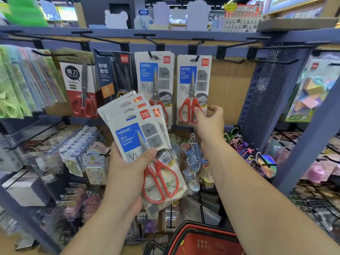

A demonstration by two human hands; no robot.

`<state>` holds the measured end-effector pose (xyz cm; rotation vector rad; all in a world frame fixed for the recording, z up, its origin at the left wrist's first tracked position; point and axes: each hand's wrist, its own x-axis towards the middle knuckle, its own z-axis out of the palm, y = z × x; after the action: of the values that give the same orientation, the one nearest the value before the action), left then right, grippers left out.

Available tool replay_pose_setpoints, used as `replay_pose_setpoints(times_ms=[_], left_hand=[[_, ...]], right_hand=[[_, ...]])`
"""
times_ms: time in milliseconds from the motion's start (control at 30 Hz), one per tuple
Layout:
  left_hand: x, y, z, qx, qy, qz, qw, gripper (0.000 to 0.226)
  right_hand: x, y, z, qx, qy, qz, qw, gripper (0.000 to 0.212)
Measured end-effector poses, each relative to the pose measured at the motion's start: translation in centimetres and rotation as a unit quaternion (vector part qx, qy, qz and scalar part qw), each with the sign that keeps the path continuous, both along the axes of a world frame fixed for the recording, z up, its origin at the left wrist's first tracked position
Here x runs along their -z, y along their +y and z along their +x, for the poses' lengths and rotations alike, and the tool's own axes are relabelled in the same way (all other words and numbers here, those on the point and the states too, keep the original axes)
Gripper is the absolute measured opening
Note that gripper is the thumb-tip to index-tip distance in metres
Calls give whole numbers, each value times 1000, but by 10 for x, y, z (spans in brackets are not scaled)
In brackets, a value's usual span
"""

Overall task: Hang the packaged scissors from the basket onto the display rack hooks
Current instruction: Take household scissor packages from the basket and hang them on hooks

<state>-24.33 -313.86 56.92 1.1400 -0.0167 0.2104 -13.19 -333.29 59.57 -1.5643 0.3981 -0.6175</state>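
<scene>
My left hand (pixel 128 162) grips a fanned stack of packaged red-handled scissors (pixel 139 137), thumb across the front pack. My right hand (pixel 208 118) pinches the lower right corner of a scissors pack (pixel 193 85) that hangs on a black rack hook (pixel 196 58). To its left, a few more of the same packs (pixel 155 76) hang on the neighbouring hook. The red basket (pixel 202 240) sits at the bottom edge, below my right forearm.
Bare black hooks (pixel 233 60) stick out to the right of the hung pack, in front of a wooden back panel. Other scissors packs (pixel 79 83) hang at left. A perforated blue upright (pixel 266 92) stands at right. Lower hooks hold small trinkets and stationery.
</scene>
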Motion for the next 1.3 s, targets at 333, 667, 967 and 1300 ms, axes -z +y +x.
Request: replay_pose_setpoints(times_ms=[333, 667, 967, 1300], left_hand=[[0, -5, -9, 45, -1, -20, 999, 71], [7, -33, -14, 12, 29, -50, 998, 53], [6, -40, -26, 68, -12, -44, 997, 60], [21, -27, -16, 34, -19, 14, 999, 52]], right_hand=[[31, 22, -91, -135, -39, 35, 989, 38], [70, 38, -158, -227, -78, -71, 968, 80], [70, 33, -151, -228, -128, 176, 949, 48], [74, 31, -144, -209, -118, 200, 950, 41]])
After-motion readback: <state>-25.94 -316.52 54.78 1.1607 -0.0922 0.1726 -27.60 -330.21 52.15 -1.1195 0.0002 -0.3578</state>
